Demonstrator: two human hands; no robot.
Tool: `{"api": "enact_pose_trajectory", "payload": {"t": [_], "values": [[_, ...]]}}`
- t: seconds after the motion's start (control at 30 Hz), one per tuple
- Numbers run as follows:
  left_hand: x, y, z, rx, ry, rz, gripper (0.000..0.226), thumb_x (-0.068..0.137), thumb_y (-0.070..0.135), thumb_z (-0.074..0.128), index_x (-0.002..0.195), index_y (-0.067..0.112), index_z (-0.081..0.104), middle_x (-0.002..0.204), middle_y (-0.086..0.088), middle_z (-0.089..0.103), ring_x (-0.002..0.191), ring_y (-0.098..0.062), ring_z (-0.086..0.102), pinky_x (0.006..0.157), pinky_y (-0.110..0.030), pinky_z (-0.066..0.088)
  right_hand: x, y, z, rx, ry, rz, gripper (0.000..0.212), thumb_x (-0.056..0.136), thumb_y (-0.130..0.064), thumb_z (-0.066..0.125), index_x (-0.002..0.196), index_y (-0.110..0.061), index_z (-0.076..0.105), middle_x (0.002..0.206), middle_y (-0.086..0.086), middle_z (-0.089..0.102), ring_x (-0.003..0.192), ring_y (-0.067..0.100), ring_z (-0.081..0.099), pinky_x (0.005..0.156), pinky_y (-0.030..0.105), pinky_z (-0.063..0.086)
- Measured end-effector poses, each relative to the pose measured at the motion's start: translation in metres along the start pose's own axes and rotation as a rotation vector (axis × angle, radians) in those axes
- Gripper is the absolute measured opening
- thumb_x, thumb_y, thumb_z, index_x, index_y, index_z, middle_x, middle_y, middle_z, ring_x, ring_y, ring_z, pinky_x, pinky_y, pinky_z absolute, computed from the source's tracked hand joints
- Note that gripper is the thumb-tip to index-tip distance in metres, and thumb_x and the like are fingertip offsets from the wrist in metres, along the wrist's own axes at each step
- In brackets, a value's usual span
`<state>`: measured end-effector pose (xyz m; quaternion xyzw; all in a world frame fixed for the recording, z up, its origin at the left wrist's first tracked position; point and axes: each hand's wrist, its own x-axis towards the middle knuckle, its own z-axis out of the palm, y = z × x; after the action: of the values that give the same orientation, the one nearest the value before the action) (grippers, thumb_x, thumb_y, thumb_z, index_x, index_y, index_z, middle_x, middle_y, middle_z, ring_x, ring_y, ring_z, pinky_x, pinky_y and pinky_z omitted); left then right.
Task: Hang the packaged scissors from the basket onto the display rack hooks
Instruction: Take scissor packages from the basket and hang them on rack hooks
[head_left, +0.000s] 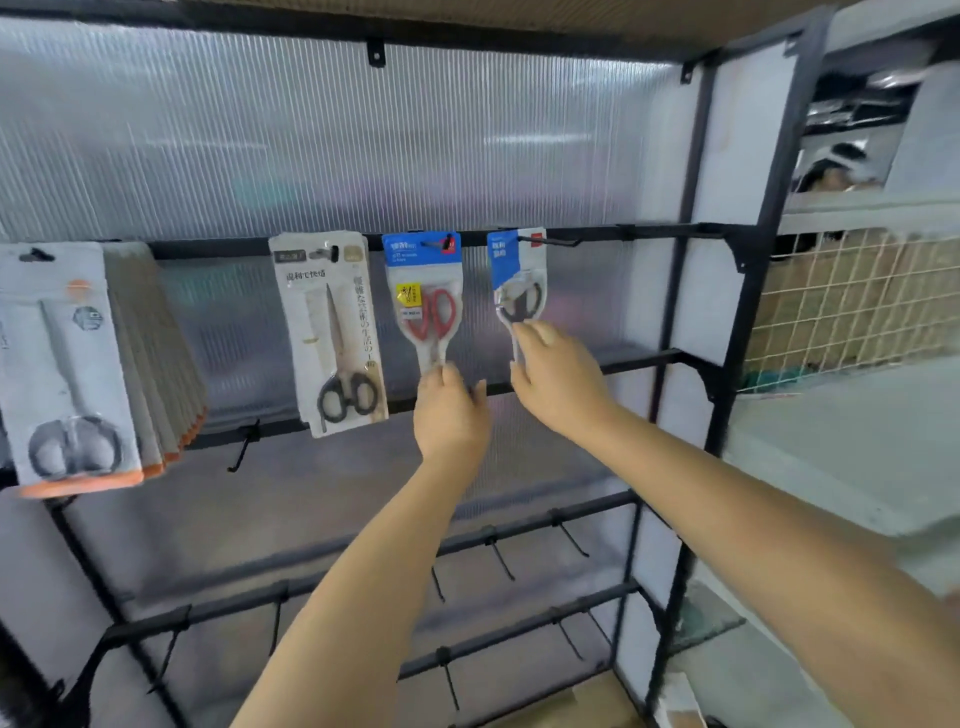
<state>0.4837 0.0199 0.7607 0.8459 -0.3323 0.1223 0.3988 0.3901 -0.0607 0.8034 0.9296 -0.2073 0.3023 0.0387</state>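
A black metal rack (691, 332) with thin bars and short wire hooks is seen against a ribbed, translucent plastic back panel (332, 145). Four lots of packaged scissors are hung along the upper bar (649, 232). At far left a thick stack of packs (78, 364) with orange lower edges is fanned out on one hook. Next to it hangs a white card pack (335, 332) with black-handled scissors, tilted slightly. A blue-topped pack (423, 291) holding red-handled scissors is hung further right, and its lower tip is pinched by the left hand (449, 410). Just beside it, a second blue-topped pack (517, 280) is turned edge-on on its hook (556, 241); its clear blister is pinched by the fingers of the right hand (558, 374), though the grip is somewhat blurred. Bare hooks are carried on the lower bars (519, 535). To the right, a white wire grid (852, 306) is fixed beside the rack.
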Motion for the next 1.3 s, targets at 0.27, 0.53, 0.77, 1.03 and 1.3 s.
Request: {"api": "enact_pose_trajectory", "payload": {"t": [0.27,0.53,0.77,1.03,1.3], "values": [[-0.076,0.016,0.019,0.309,-0.282,0.451,0.053,0.102,0.028,0.034,0.148,0.004,0.02,0.158,-0.012,0.01,0.146,-0.026,0.006,0.119,-0.037,0.006,-0.126,0.021,-0.015,-0.138,-0.16,0.247,0.049,0.1,-0.026,0.038,0.143,-0.003,0.031,0.144,0.013,0.037,0.131,0.028,0.037,0.108,0.035,0.026],[-0.182,0.091,0.074,0.249,-0.546,0.782,0.057,0.102,0.036,0.031,0.148,0.006,0.018,0.158,-0.011,0.013,0.146,-0.024,0.008,0.118,-0.036,0.003,-0.265,0.072,-0.039,-0.215,-0.262,0.625,0.048,0.099,-0.029,0.038,0.141,-0.005,0.032,0.142,0.013,0.04,0.129,0.027,0.039,0.105,0.035,0.029],[-0.283,0.13,0.129,0.225,-0.75,1.026,0.053,0.102,0.036,0.03,0.144,0.004,0.028,0.151,-0.015,0.028,0.139,-0.028,0.025,0.113,-0.034,0.017,-0.397,0.107,-0.053,-0.087,-0.322,1.031,0.045,0.098,-0.023,0.042,0.136,0.0,0.037,0.134,0.018,0.045,0.12,0.033,0.047,0.095,0.038,0.039],[-0.396,0.126,0.175,0.298,-1.027,1.039,0.052,0.103,0.035,0.03,0.143,0.002,0.03,0.151,-0.017,0.029,0.14,-0.029,0.025,0.114,-0.037,0.019,-0.539,0.107,-0.053,-0.085,-0.518,1.234,0.039,0.1,-0.024,0.038,0.133,-0.003,0.041,0.128,0.015,0.049,0.111,0.03,0.051,0.086,0.035,0.044],[-0.469,0.094,0.219,0.293,-1.139,1.119,0.039,0.102,0.032,0.031,0.13,0.008,0.044,0.135,-0.007,0.047,0.123,-0.021,0.043,0.096,-0.033,0.031,-0.635,0.096,-0.005,0.061,-0.569,1.467,0.036,0.1,-0.025,0.039,0.13,-0.006,0.043,0.128,0.012,0.05,0.111,0.028,0.051,0.086,0.037,0.045]]}}
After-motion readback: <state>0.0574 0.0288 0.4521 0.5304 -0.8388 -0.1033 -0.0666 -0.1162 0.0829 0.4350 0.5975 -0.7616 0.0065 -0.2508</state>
